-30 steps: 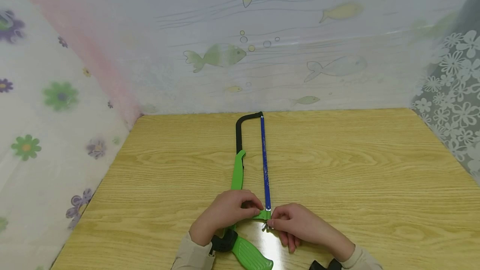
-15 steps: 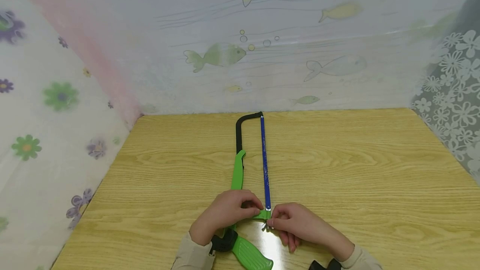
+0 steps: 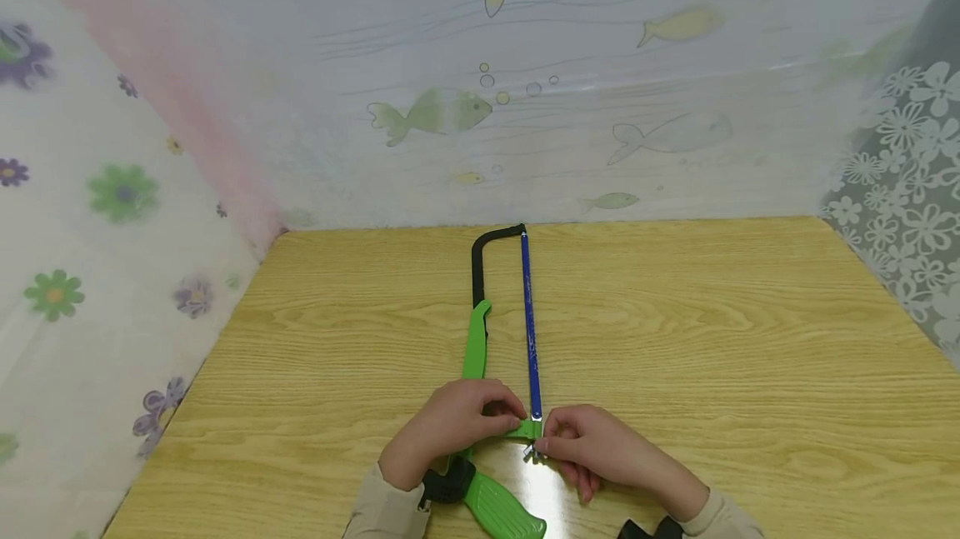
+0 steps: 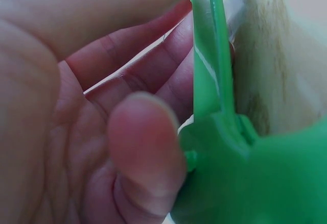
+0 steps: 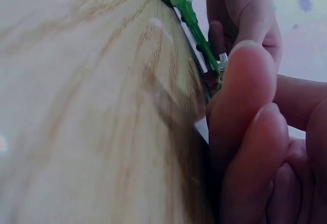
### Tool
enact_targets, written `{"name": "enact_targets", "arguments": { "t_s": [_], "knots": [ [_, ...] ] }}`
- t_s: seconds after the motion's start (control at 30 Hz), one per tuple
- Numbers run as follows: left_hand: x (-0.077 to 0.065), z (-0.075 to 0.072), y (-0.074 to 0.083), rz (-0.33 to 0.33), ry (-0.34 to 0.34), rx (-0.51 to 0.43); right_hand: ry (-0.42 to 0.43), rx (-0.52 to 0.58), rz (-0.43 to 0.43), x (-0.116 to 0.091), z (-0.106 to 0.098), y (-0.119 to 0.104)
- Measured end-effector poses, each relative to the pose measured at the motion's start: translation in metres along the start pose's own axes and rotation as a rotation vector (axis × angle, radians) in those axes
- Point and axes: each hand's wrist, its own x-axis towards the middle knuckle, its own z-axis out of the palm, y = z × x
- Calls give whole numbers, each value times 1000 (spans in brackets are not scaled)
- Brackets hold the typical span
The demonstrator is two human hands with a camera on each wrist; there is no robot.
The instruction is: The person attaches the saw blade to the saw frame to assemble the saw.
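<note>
A hacksaw (image 3: 476,347) with a green and black frame lies on the table, its blue blade (image 3: 531,322) on the right side and its grip nearest me. My left hand (image 3: 457,422) holds the short green arm of the frame between thumb and fingers; the left wrist view shows this green arm (image 4: 208,76) close up. At the blade's near end, my right hand (image 3: 600,443) pinches a small metal wing nut (image 3: 531,454) with thumb and forefinger. The right wrist view shows the nut's metal (image 5: 222,63) mostly hidden behind the fingers.
The wood-grain table (image 3: 712,314) reaches back to a sheet printed with fish (image 3: 450,110). A flower-printed sheet (image 3: 123,256) hangs at the left, lacy flowered fabric (image 3: 911,189) at the right. Black wrist straps (image 3: 450,482) sit at both wrists.
The wing nut under my right fingertips has turned slightly and catches more light. The left hand and the hacksaw frame stay where they were.
</note>
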Motion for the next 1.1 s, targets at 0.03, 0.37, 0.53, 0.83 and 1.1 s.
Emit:
{"name": "enact_targets", "arguments": {
  "t_s": [0.03,0.37,0.53,0.83,1.1],
  "knots": [
    [0,0,0,1,2,1,-3,2,1,0,0,0],
    [0,0,-1,-1,-3,1,-3,-7,5,-1,0,0],
    [0,0,-1,-2,-6,2,-7,-1,11,-1,0,-1],
    [0,0,1,-12,-7,3,-20,1,15,-1,-1,-2],
    [1,0,1,-13,-8,8,-11,-3,25,0,-1,-2]
  ]
}}
